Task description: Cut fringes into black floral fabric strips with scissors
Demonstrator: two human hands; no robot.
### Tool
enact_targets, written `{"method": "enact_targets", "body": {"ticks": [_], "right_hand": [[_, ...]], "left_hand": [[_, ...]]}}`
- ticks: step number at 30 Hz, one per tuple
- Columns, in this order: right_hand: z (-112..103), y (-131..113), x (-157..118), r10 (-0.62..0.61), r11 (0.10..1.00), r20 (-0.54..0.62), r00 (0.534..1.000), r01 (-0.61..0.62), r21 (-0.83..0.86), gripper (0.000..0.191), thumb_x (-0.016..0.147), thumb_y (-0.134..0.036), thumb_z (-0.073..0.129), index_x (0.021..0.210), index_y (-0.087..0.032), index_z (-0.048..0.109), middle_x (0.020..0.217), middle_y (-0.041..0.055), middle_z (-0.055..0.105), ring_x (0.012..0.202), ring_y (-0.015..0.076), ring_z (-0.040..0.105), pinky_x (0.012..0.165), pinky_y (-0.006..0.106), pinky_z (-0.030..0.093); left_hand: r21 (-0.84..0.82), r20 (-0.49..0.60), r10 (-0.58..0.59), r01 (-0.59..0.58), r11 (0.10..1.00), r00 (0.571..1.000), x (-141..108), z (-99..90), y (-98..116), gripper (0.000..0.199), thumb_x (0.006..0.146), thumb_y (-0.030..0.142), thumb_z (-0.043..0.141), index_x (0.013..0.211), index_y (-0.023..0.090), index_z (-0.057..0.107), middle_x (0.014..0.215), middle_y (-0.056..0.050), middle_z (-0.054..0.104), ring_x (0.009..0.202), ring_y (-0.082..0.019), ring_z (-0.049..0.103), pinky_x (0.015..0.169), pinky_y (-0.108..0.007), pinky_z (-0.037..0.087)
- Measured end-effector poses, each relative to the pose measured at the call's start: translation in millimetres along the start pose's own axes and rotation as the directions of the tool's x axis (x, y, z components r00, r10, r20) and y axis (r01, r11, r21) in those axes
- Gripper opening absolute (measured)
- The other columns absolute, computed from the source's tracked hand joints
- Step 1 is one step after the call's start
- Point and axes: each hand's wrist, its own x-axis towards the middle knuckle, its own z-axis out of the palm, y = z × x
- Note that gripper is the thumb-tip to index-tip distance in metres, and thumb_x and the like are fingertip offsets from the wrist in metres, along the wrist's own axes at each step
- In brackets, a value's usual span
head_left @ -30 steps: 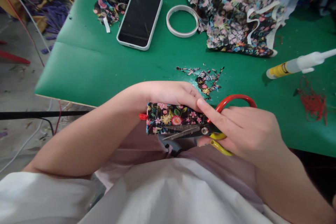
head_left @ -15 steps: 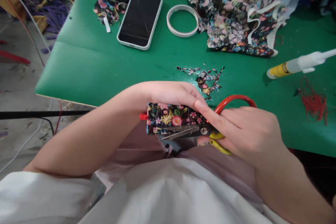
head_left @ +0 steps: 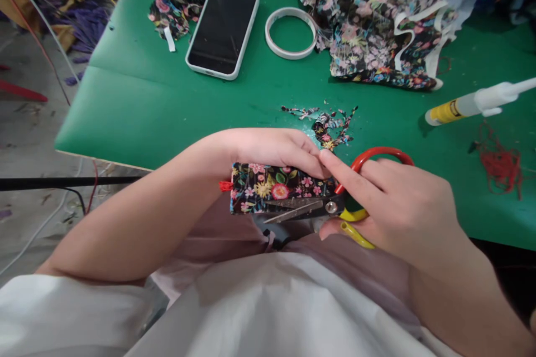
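My left hand (head_left: 280, 148) is closed on the upper edge of a small flat rectangle covered in black floral fabric (head_left: 263, 187), with its thumb on top. A red loop (head_left: 225, 186) sticks out of the fabric piece's left end. In my right hand (head_left: 402, 212) is a pair of scissors (head_left: 330, 207) with red and yellow handles. Its blades point left, slightly apart, along the lower edge of the fabric piece. My right index finger stretches forward and reaches my left fingertips. Small floral fabric scraps (head_left: 329, 131) lie on the table just beyond my hands.
On the green table (head_left: 138, 100) lie a phone (head_left: 224, 28), a roll of white tape (head_left: 291, 56), crumpled floral cloth (head_left: 360, 33), more floral strips (head_left: 167, 8) at the back left, a white bottle with a yellow label (head_left: 448, 111) and tangled red thread (head_left: 500, 162).
My right hand and the scissors have shifted slightly right. My right index finger has straightened off the fabric piece, which has moved a little left.
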Motion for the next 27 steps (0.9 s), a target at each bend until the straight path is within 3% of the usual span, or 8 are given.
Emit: {"method": "enact_targets", "body": {"ticks": [9, 15, 27], "right_hand": [[1.0, -3.4, 1.4, 0.008, 1.000, 0.001, 1.000, -0.008, -0.015, 0.066, 0.083, -0.047, 0.053, 0.138, -0.013, 0.041, 0.066, -0.0005, 0.042, 0.059, 0.0151, 0.038, 0.053, 0.030, 0.022], [1.1, -4.9, 1.7, -0.007, 1.000, -0.001, 1.000, 0.007, -0.003, 0.068, 0.084, -0.046, 0.052, 0.137, -0.007, 0.041, 0.061, -0.0018, 0.041, 0.058, 0.0144, 0.036, 0.054, 0.031, 0.022], [3.7, -4.3, -0.4, -0.005, 1.000, -0.021, 1.000, 0.005, -0.001, 0.068, 0.083, -0.047, 0.054, 0.136, -0.006, 0.042, 0.061, -0.0016, 0.052, 0.059, 0.0141, 0.041, 0.055, 0.030, 0.025]], "left_hand": [[0.041, -0.040, 0.003, -0.001, 0.999, 0.999, 1.6, 0.0, 0.7, 0.017, 0.076, 0.030, 0.058, 0.081, 0.019, 0.071, 0.078, 0.002, 0.069, 0.077, -0.014, 0.060, 0.074, -0.022, 0.046], [0.073, -0.066, 0.002, 0.003, 0.997, 0.998, 2.3, -0.3, 2.2, 0.018, 0.075, 0.029, 0.057, 0.077, 0.017, 0.071, 0.079, 0.001, 0.070, 0.078, -0.015, 0.062, 0.073, -0.022, 0.047], [-0.059, -0.060, -0.041, 0.038, 0.998, 0.997, 3.3, 0.4, 8.6, 0.019, 0.072, 0.023, 0.057, 0.080, 0.019, 0.073, 0.074, 0.000, 0.072, 0.069, -0.015, 0.065, 0.066, -0.023, 0.050]]}}
